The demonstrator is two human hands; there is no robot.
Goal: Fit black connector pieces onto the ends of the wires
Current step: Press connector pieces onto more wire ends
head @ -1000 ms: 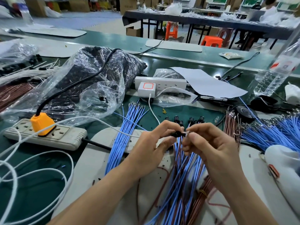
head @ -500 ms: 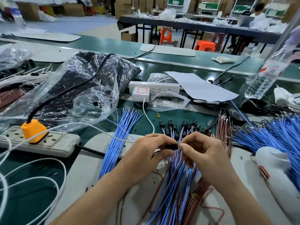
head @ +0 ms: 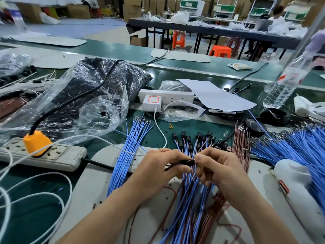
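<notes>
**Left hand** [head: 158,166]: pinching a black connector piece [head: 188,162] between thumb and forefinger, the other fingers curling beneath.

**Right hand** [head: 221,171]: fingertips pinching what is probably the wire end and butting against the connector's mouth. The fingers are hiding the wire end itself.

**Change noted:** the bright metal terminal that was showing at the joint a second ago is no longer showing. Both hands are sitting lower, just over the mixed wire bundle [head: 188,205].

**Reading:** this wire is likely seating home, so the piece is nearing completion.

**Pose:** wrists angling inward, knuckles up.

**Beyond:**
- Finished connectors [head: 198,138] are lying fanned on the green tabletop [head: 193,124].
- Bare blue wires [head: 130,143] at left and brown wires [head: 241,143] at right are awaiting fitting.
- Bagged black pieces [head: 98,85] are lying further left.
</notes>
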